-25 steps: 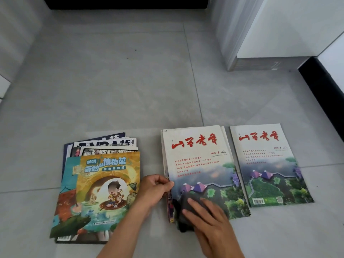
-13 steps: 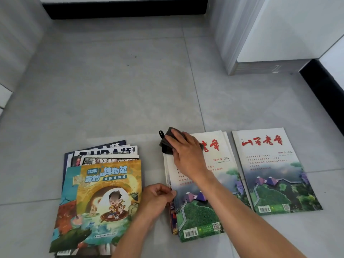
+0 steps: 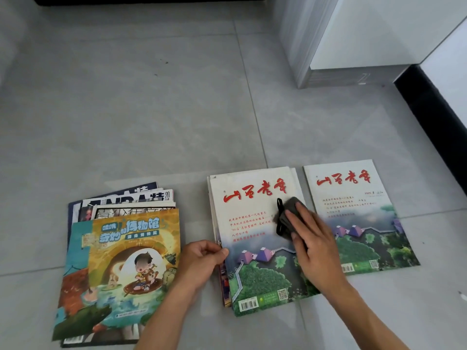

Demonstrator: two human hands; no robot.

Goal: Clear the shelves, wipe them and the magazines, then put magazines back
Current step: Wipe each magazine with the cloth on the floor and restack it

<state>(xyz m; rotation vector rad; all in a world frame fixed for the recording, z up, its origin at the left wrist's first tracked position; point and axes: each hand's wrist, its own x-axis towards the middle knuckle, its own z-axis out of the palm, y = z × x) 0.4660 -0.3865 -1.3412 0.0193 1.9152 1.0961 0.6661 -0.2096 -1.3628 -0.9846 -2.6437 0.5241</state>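
A white magazine with red title characters [image 3: 255, 238] tops the middle stack on the grey floor. My right hand [image 3: 313, 238] presses a dark grey cloth [image 3: 286, 215] flat against the cover's right side, fingers straight. My left hand [image 3: 202, 258] pinches the left edge of that same magazine, thumb on the cover. A second copy of the same magazine [image 3: 358, 213] lies alone to the right. At the left sits a fanned pile with a colourful cartoon magazine [image 3: 126, 269] on top.
A white cabinet with a metal base [image 3: 353, 46] stands at the back right. A black skirting strip [image 3: 434, 117] runs along the right wall. Grey floor tiles [image 3: 151, 109] stretch beyond the magazines.
My right hand slid the cloth from the cover's bottom left up to its top left corner, then across to the right side. The left hand stayed on the magazine's left edge.
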